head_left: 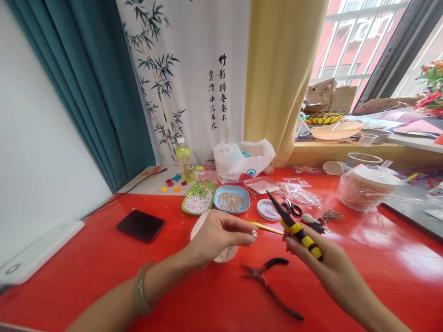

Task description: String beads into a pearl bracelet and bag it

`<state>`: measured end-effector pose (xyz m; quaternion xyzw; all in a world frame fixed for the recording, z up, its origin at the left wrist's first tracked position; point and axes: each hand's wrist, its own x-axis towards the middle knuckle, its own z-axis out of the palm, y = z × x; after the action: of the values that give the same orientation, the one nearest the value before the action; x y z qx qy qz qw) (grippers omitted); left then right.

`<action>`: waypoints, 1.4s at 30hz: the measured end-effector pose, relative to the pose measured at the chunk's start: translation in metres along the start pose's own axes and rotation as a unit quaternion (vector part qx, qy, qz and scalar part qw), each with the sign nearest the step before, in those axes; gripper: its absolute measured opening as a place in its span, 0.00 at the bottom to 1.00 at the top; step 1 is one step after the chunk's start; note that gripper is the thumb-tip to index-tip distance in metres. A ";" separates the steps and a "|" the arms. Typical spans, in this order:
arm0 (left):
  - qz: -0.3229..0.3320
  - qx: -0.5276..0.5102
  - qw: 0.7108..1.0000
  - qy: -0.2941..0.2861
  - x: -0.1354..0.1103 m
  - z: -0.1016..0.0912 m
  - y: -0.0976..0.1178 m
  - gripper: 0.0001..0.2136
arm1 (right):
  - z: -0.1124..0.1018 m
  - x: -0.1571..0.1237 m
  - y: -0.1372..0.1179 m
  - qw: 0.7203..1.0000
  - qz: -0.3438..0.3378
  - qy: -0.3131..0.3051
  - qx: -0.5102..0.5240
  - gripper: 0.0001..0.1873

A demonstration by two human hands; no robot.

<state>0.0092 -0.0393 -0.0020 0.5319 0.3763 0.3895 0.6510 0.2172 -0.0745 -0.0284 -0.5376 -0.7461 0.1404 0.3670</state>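
My left hand [221,235] pinches a small whitish bead-like piece [254,234] between thumb and fingertips, above a white round container [228,255] partly hidden by the hand. In my right hand [314,253] are needle-nose pliers [297,229] with yellow-and-black handles, their dark jaws pointing up and left. A second pair of pliers [258,273], with black handles spread apart, lies on the red table [194,299] below and between my hands. Behind the left hand, a green tray [184,206] holds pale pearl beads and a blue tray [246,205] holds gold-coloured beads. A yellow tool [266,227] lies between the hands.
A black phone [140,226] lies at left, near a white power strip [41,249]. Toward the back stand a bottle [185,161] and a white plastic bag [242,159]. Scissors [292,208], clear packets [301,193] and a wrapped tub [368,189] are on the right.
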 end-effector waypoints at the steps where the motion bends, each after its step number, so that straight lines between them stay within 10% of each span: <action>1: 0.002 0.001 1.000 0.001 0.000 0.000 0.001 0.08 | -0.005 0.000 0.012 0.999 0.014 0.008 -0.035 0.13; 9: -0.006 -0.038 0.999 -0.019 -0.001 -0.004 0.004 0.10 | -0.014 -0.043 0.109 0.935 0.115 0.009 -0.334 0.14; 17: 0.038 -0.065 0.997 -0.018 -0.003 -0.010 0.010 0.09 | -0.020 -0.031 0.068 0.868 -0.006 0.072 -0.491 0.18; 20: 0.041 -0.066 0.997 -0.018 -0.003 -0.010 0.010 0.10 | -0.013 0.000 0.038 0.889 -0.071 0.138 -0.432 0.15; 25: 0.056 -0.043 0.997 -0.026 -0.004 -0.008 0.009 0.09 | 0.041 0.046 0.026 0.922 -0.149 -0.024 -0.357 0.08; 29: 0.069 -0.019 0.997 -0.030 -0.004 -0.009 0.009 0.09 | 0.070 0.053 0.040 0.926 -0.171 -0.036 -0.336 0.10; 34: 0.077 -0.014 0.997 -0.028 -0.002 -0.010 0.007 0.10 | 0.052 0.047 0.034 0.951 -0.155 -0.001 -0.267 0.09; 39: 0.068 -0.028 0.997 -0.027 -0.001 -0.010 0.004 0.10 | 0.025 0.036 -0.003 0.990 -0.088 0.094 0.060 0.10; 42: 0.070 -0.017 0.997 -0.023 -0.001 -0.010 0.005 0.10 | 0.018 0.023 -0.020 0.987 -0.138 0.071 0.034 0.08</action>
<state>-0.0004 -0.0357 0.0013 0.5546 0.3163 0.4280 0.6397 0.1873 -0.0578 -0.0196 -0.4253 -0.7799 0.0749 0.4530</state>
